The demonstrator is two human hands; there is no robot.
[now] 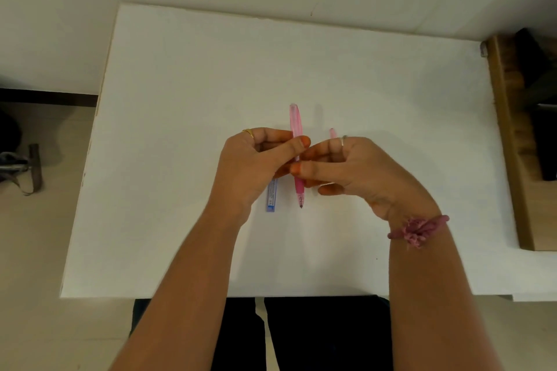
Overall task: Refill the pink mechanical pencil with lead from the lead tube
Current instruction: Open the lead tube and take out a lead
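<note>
The pink mechanical pencil (pixel 296 126) stands nearly vertical in the view, tip toward me, above the middle of the white table (pixel 180 99). My left hand (pixel 256 166) grips its barrel between thumb and fingers. My right hand (pixel 349 169) pinches the same barrel lower down, near the darker pink grip. A small pink piece (pixel 332 132) pokes out behind my right hand's fingers; what it is I cannot tell. The blue lead tube (pixel 272 197) shows below my left hand, partly hidden by it; whether that hand holds it is unclear.
A wooden shelf unit (pixel 509 141) stands against the table's right edge. A dark bag with straps (pixel 21 166) lies on the floor at the left. My dark-clothed lap (pixel 301 334) is under the table's near edge.
</note>
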